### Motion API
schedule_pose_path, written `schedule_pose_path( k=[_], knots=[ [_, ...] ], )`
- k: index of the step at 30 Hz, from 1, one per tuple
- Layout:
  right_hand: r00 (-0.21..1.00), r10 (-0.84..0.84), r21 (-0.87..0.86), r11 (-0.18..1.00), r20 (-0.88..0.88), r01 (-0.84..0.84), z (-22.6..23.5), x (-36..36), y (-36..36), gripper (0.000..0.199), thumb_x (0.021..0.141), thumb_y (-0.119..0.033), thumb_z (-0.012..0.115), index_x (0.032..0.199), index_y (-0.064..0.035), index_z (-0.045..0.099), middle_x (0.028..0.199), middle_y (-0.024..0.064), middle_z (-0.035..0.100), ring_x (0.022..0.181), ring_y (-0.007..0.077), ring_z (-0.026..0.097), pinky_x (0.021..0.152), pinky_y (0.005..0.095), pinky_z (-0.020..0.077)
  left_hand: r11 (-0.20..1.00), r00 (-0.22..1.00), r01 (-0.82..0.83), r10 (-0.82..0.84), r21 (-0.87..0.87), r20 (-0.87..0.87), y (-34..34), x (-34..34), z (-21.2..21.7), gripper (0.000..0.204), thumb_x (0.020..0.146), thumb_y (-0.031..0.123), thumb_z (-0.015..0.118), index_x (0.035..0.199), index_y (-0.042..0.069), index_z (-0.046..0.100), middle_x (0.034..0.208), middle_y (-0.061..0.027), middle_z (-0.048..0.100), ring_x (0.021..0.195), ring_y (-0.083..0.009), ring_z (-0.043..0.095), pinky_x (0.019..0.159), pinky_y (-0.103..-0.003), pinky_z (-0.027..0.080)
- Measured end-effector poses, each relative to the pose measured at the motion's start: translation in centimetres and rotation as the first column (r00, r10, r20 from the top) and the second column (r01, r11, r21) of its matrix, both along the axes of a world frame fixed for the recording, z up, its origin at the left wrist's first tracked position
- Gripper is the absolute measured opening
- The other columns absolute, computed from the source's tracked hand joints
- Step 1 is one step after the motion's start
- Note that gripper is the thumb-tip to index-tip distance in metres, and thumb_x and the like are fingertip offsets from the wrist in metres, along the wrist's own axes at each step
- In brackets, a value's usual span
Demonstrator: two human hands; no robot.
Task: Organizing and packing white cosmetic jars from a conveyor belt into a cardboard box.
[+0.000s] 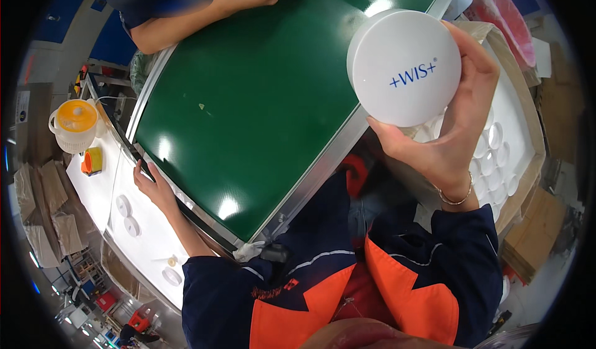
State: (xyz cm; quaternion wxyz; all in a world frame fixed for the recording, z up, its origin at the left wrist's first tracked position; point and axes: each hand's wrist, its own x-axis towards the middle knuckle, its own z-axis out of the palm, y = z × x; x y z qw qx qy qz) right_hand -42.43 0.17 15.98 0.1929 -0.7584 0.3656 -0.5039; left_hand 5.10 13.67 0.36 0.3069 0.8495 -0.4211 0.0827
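Note:
My right hand (456, 119) grips a white round lid (400, 70) by its rim, thumb below and fingers at the far side. The lid's glossy face, with blue print on it, is turned toward me. It is held up over the right edge of the green conveyor belt (248, 101). On the left, my left hand (156, 187) rests at the belt's metal side frame with its fingers apart and nothing in them. Near that hand, white round pieces (128, 215) lie on a bright white table (139, 250).
A lined carton (528, 132) at my right holds many white round pieces (493, 156). Across the belt a co-worker's forearm (192, 23) leans on the far edge. A white jug with a yellow lid (77, 116) and an orange tape roll (92, 160) stand at the left.

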Motion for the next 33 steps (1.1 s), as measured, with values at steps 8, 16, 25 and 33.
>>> schedule_pose_path(
  k=[8,16,25,33],
  knots=[
    [0.999,0.029,0.010,1.000,0.043,-0.029,0.3,0.0,0.7,0.095,0.054,-0.006,0.079,0.135,-0.0034,0.029,0.126,0.0139,0.045,0.117,0.0238,0.050,0.098,0.0353,0.0459,1.000,1.000,-0.008,0.008,0.004,0.003,0.1,0.3,-0.2,0.044,0.098,0.033,0.052,0.129,0.001,0.050,0.135,-0.0217,0.046,0.128,-0.0366,0.040,0.108,-0.045,0.030],
    [0.919,-0.383,-0.292,0.893,-0.097,0.342,-1.8,-9.1,-2.4,0.109,0.056,-0.032,0.094,0.139,-0.0021,0.030,0.122,0.0160,0.047,0.107,0.0314,0.056,0.093,0.0410,0.0469,0.999,0.998,0.041,-0.040,-0.012,0.056,1.1,2.8,-1.7,0.043,0.098,0.029,0.053,0.129,-0.001,0.051,0.132,-0.0220,0.049,0.126,-0.0374,0.042,0.108,-0.044,0.031],
    [0.474,-0.390,0.221,0.540,-0.789,0.812,-3.0,-46.6,-15.9,0.045,0.077,-0.031,0.075,0.103,0.0041,0.063,0.089,0.0142,0.070,0.078,0.0236,0.065,0.069,0.0384,0.0515,0.999,0.996,0.001,-0.003,0.033,0.089,1.5,1.9,-1.3,0.050,0.100,0.040,0.046,0.131,0.001,0.049,0.132,-0.0220,0.048,0.126,-0.0383,0.042,0.106,-0.046,0.033],
    [0.221,-0.663,-0.302,0.579,-0.715,0.758,-20.0,-29.4,0.8,0.051,0.094,-0.034,0.056,0.140,-0.0126,0.047,0.144,0.0161,0.044,0.134,0.0364,0.036,0.111,0.0454,0.0278,0.998,0.996,0.049,-0.053,0.050,0.068,0.4,2.0,-1.6,0.045,0.098,0.031,0.051,0.127,-0.003,0.050,0.131,-0.0231,0.050,0.124,-0.0381,0.044,0.107,-0.046,0.032]
  ],
)
